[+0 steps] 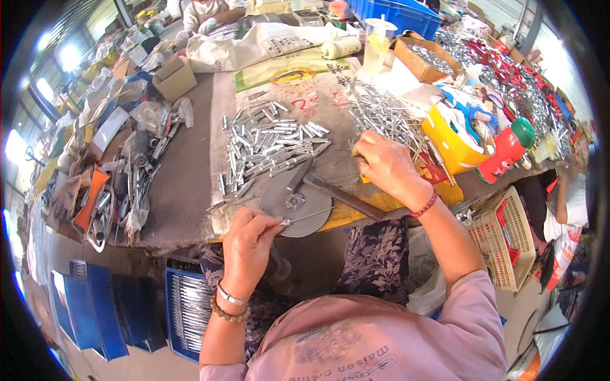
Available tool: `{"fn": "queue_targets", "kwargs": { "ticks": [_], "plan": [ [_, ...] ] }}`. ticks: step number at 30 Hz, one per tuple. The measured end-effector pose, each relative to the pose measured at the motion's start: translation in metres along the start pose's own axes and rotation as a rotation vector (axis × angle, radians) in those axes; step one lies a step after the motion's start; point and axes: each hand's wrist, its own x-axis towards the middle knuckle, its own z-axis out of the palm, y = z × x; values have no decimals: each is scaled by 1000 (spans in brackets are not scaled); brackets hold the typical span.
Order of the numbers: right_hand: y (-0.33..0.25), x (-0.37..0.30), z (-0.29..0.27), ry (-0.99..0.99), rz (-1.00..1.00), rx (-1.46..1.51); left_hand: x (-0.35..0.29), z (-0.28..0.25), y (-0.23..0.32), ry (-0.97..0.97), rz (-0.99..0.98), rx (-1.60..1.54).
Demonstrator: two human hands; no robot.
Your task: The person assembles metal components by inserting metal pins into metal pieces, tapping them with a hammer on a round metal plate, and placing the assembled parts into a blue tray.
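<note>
— Holding what, in the left hand?
— Pinching a thin metal rod between thumb and fingers, over the near part of the grey disc.
— And with the right hand?
— Curled near the heap of thin rods, beyond and right of the disc; cannot tell whether gripping anything.
— Notice more?
— See a hammer partly over the disc, short metal tubes piled beyond it.

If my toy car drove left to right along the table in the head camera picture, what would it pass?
Orange strip → small cardboard box → left hand → round grey disc → right hand → yellow container → red bottle with a green lid.
</note>
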Motion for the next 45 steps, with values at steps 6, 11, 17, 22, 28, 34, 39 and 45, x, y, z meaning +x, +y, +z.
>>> {"fn": "queue_targets", "kwargs": {
  "ticks": [6, 11, 17, 22, 28, 34, 39, 45],
  "plan": [
    [-72, 4, -3, 66, -117, 433, -3, 2, 4, 62, 8, 46],
    [-122, 13, 21, 28, -186, 582, -2, 1, 3, 36, 53, 72],
    [-123, 15, 32, 37, -110, 752, -4, 1, 2, 29, 35, 75],
    [-122, 12, 30, -5, -102, 718, -4, -1, 1, 32, 55, 66],
    [-126, 15, 26, -19, -127, 662, -3, -2, 0, 30, 75, 89],
    [-131, 14, 22, -35, -197, 552, -3, -1, 2, 34, 70, 76],
    [-134, 8, 17, -17, -293, 419, -5, 2, -1, 48, 50, 62],
    [-89, -16, -2, 41, 16, 118, -1, 1, 2, 64, 54, 28]
  ]
}}
